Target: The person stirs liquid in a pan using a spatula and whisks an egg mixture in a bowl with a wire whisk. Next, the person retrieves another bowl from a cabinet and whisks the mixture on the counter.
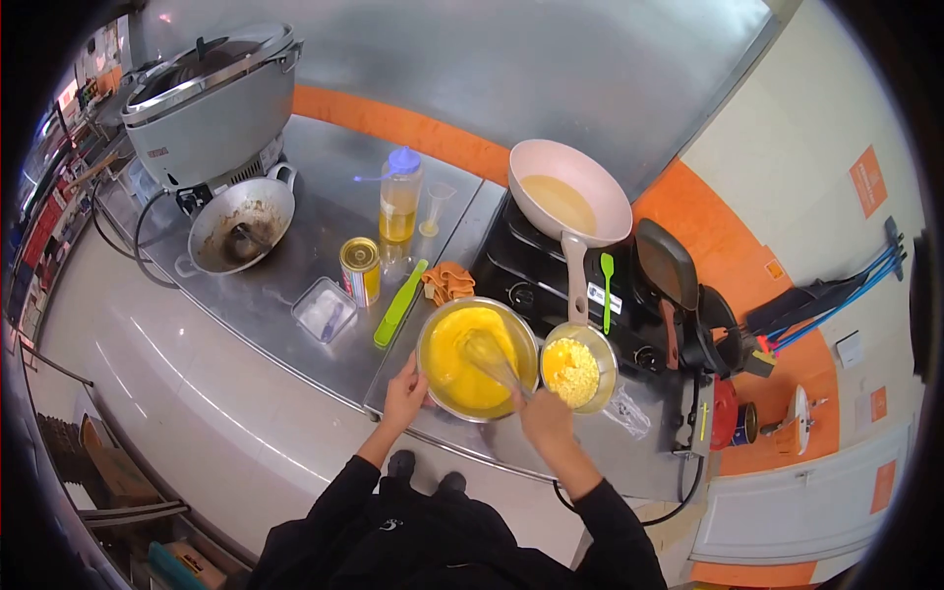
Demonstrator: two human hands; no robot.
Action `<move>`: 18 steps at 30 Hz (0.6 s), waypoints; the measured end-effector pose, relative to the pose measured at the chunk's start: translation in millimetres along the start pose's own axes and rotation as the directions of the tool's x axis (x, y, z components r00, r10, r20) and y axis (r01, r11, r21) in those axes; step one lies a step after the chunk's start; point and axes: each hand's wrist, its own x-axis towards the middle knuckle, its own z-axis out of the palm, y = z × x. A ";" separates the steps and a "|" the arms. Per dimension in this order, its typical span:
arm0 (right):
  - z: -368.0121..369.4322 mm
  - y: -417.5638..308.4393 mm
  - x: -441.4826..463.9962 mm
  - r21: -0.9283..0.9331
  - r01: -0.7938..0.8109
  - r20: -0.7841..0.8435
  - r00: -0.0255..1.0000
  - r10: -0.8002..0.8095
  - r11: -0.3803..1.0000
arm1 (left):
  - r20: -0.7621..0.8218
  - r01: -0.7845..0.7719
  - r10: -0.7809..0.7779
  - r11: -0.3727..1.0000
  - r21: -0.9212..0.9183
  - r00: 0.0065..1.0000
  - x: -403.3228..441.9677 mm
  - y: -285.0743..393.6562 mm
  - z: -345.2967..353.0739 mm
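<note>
A steel bowl (pixel 430 386) of yellow liquid sits at the counter's front edge. My left hand (pixel 402 393) holds the bowl's left rim, thumb near the edge. My right hand (pixel 547 421) is closed around the handle of a whisk (pixel 492 356), whose wires dip into the yellow liquid. Just right of the bowl stands a smaller metal container (pixel 607 372) with pale yellow bits and a brighter yellow part inside. An orange cloth (pixel 449 281) lies behind the bowl, and a green utensil (pixel 401 307) rests to its left.
A pink pan (pixel 610 202) with some liquid sits on the black stove (pixel 511 261), near a green spatula (pixel 608 285). Leftward are an oil bottle (pixel 398 211), a can (pixel 360 270), a clear tub (pixel 324 312), a used wok (pixel 211 221) and a large cooker (pixel 221 113). Dark pans (pixel 669 261) stand right.
</note>
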 end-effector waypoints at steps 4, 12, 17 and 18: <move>9.6 1.6 -4.9 -0.044 0.029 0.123 0.992 -0.024 0.999 | -0.011 -0.009 0.009 1.000 0.022 1.000 -0.4 2.4 2.2; 19.4 6.8 11.5 -0.021 -0.015 0.081 0.997 0.016 1.000 | -0.022 0.009 -0.009 0.999 0.034 1.000 -0.7 5.0 5.3; 15.5 -8.3 -7.4 -0.061 -0.022 0.116 0.993 0.029 0.998 | -0.031 0.024 -0.023 0.999 0.045 0.999 -8.3 14.7 4.8; 17.1 -3.5 0.8 -0.075 -0.032 0.119 0.992 0.040 0.997 | -0.045 0.025 -0.024 1.000 0.015 0.999 -6.6 19.6 8.7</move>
